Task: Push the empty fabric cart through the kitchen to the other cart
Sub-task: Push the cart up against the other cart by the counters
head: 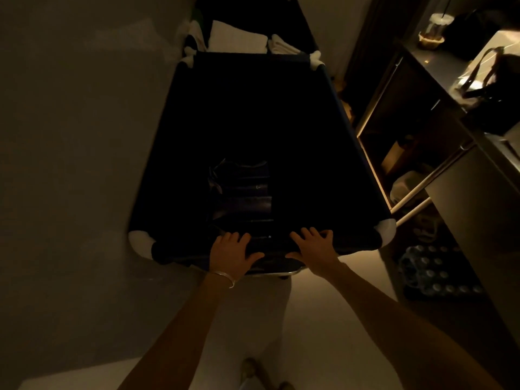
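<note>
Dim, narrow kitchen aisle: bare wall hard on your left, open counter shelving [405, 153] on your right. Your left hand [233, 253] and right hand [315, 247] lie palm-down on the near rim of the fabric cart [253, 122], fingers spread, set apart, pressing rather than wrapped. Cart sits dead ahead, far end apparently touching or nearly touching the other cart [239, 38] with folded white linen. Likely last bit of travel, so push evenly, ease off, keep it straight. Watch the right corner against the shelf rail [416, 190]; bottle pack [433, 271] on the floor beside you.
</note>
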`<state>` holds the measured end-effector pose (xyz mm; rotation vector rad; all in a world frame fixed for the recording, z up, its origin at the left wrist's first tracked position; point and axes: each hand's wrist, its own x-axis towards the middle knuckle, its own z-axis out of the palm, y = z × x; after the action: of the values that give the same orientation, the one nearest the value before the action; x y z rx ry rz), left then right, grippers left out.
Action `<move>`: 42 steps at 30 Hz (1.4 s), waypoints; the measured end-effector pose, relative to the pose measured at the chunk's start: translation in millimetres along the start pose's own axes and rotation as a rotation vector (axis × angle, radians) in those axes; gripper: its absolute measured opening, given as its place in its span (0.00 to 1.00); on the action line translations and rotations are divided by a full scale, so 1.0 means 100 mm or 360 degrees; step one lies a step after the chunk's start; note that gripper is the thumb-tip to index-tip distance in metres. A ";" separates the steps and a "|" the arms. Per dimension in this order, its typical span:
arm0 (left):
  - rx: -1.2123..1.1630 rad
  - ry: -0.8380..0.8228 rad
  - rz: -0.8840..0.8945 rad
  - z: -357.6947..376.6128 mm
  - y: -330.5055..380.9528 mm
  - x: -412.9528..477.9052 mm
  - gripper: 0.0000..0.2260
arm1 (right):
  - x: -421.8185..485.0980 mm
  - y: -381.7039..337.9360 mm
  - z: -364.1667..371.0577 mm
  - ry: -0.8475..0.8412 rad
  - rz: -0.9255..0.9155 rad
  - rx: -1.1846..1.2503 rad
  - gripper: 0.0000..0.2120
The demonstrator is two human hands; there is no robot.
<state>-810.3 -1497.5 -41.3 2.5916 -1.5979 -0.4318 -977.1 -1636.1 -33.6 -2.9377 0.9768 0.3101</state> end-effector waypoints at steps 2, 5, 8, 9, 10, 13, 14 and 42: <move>0.0064 0.0032 0.0079 -0.02 -0.02 0.03 0.29 | -0.02 0.00 0.02 0.0051 -0.0004 -0.0086 0.26; 0.0021 0.0049 0.0189 -0.09 -0.06 0.08 0.29 | -0.03 -0.04 0.04 0.0052 0.0030 -0.0007 0.25; -0.0027 0.0100 0.0202 -0.13 -0.10 0.06 0.32 | -0.02 -0.08 -0.01 0.0038 0.0023 0.0030 0.25; -0.0039 0.0110 0.0200 -0.12 -0.10 0.06 0.31 | -0.02 -0.07 -0.02 -0.0003 0.0021 0.0029 0.26; -0.0029 0.0097 0.0185 -0.12 -0.08 0.05 0.30 | -0.01 -0.06 -0.02 -0.0027 0.0020 0.0013 0.26; 0.0039 0.0099 0.0160 -0.10 -0.07 0.05 0.29 | -0.01 -0.06 -0.03 -0.0066 0.0016 0.0022 0.27; 0.0052 0.0092 0.0160 -0.09 -0.07 0.04 0.30 | -0.01 -0.07 -0.02 -0.0072 0.0020 0.0022 0.27; 0.0103 0.0244 -0.0077 0.18 1.17 0.08 0.23 | -0.36 1.39 -0.05 -0.0187 -0.0165 0.0246 0.21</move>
<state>-912.5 -1556.8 -36.3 2.6422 -1.5274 -0.1818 -1087.4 -1727.3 -16.5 -2.7826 0.7924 0.3804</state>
